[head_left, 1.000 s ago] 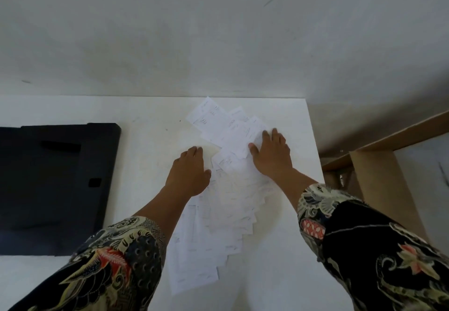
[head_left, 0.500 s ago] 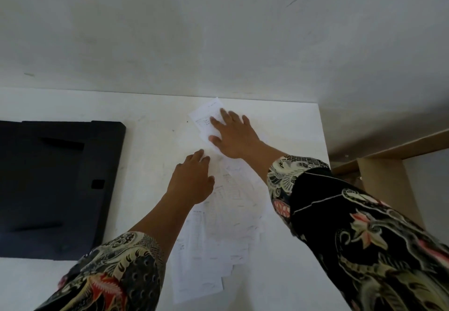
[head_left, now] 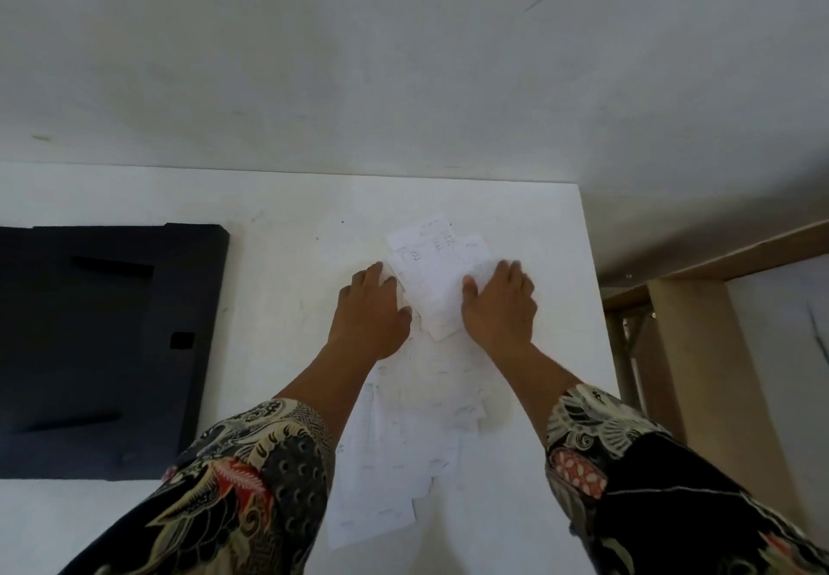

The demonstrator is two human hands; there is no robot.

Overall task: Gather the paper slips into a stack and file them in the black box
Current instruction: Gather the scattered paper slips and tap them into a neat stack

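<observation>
Left hand [head_left: 370,312], right hand [head_left: 502,305] flat, open, flanking slips [head_left: 433,287] at frame centre, gripping nothing. Risk: squeezing buckles loose slips, lower ones left behind.

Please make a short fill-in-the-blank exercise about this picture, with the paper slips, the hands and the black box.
1. The black box lies to the ____ of the paper slips.
2. The slips lie on a ____ table.
3. The left hand and right hand press the far slips from ____ sides.

Missing words: left; white; both

Two hands [head_left: 435,305], one black box [head_left: 103,350], one white table [head_left: 278,215], many overlapping paper slips [head_left: 426,395], too many to count
</observation>
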